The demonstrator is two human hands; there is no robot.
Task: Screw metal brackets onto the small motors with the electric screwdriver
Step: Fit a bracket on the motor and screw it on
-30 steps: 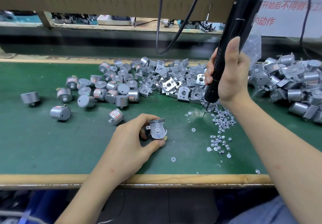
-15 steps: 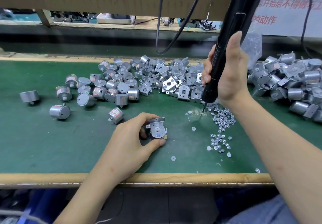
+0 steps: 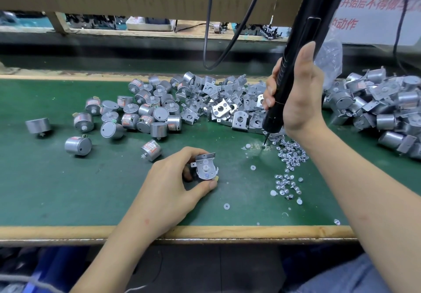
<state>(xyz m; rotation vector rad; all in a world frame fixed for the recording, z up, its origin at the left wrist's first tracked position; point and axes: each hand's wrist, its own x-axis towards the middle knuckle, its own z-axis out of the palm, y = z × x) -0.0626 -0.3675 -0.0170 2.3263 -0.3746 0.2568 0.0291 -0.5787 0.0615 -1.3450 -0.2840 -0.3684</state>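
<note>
1. The left hand (image 3: 168,188) hides most of the motor (image 3: 206,174); only its bracket (image 3: 205,158) face shows.
2. The left hand pinches this motor on the green mat (image 3: 68,190).
3. Right of the motor, the right hand (image 3: 298,101) is wrapped round the electric screwdriver (image 3: 303,53), its bit down beside the screws (image 3: 291,156).
4. Behind the motor lie loose brackets (image 3: 227,108); to their left, bare motors (image 3: 141,112).
5. Far right of the motor, a plastic bag (image 3: 330,58); its contents are unclear.

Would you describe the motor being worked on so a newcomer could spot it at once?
On the green mat, near its front edge, the left hand grips one motor. Unlike the loose motors behind, it has a bracket on it.
</note>
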